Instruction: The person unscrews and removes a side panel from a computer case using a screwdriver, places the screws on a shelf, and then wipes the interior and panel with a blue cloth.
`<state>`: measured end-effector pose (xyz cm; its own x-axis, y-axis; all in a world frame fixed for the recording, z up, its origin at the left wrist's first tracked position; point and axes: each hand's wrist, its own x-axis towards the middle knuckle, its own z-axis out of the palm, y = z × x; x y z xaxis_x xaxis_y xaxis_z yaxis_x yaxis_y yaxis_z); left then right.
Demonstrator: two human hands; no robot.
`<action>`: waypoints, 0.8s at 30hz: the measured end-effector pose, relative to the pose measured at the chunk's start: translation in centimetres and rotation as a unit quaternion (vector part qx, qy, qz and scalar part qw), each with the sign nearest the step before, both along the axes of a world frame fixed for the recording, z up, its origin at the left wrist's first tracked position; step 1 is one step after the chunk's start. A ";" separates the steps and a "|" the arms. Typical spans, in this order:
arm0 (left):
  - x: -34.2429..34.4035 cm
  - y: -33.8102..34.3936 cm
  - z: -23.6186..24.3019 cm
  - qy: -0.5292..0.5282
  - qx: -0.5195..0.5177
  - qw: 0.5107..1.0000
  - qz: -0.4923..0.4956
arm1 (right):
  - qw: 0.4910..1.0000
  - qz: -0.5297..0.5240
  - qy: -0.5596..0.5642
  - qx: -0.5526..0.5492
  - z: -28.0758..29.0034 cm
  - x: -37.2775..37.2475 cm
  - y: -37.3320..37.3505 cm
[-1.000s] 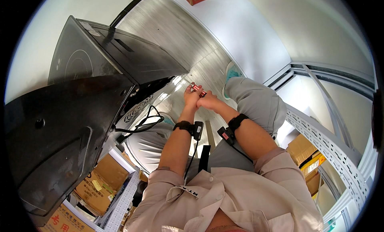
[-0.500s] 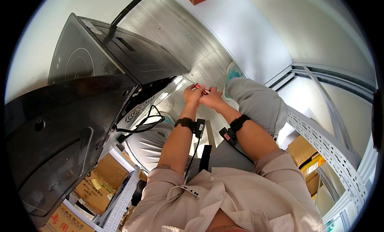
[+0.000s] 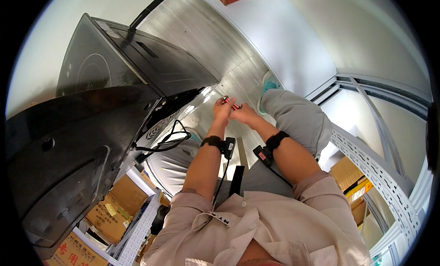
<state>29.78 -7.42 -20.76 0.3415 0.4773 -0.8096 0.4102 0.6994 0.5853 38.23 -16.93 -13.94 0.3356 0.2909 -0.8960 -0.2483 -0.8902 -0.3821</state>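
Head view: we list one small red-and-black object (image 3: 236,106), held just beyond the knees, above the pale wood-look floor (image 3: 220,41). Left hand (image 3: 222,110): fingers closed on the object. Right hand (image 3: 245,114): fingers curled at its lower right end – gripping or merely touching, we cannot tell. Near the left hand, we enter one large black appliance (image 3: 68,133), its black cable (image 3: 167,147) looped beside the left knee. Also noted: perforated metal rack (image 3: 366,158) at right, cardboard box (image 3: 112,211) at lower left.
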 end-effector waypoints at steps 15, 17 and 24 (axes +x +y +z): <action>1.0 -0.9 2.7 -0.095 -0.027 0.992 0.076 | 1.000 0.002 -0.016 0.012 -1.3 0.2 -0.1; 0.7 -0.7 2.8 -0.113 -0.040 0.989 0.091 | 1.000 -0.012 -0.010 0.027 -1.2 0.2 -0.2; 0.7 -0.3 2.1 0.079 0.058 0.992 -0.074 | 0.997 -0.046 -0.055 0.011 -4.4 -0.8 -0.2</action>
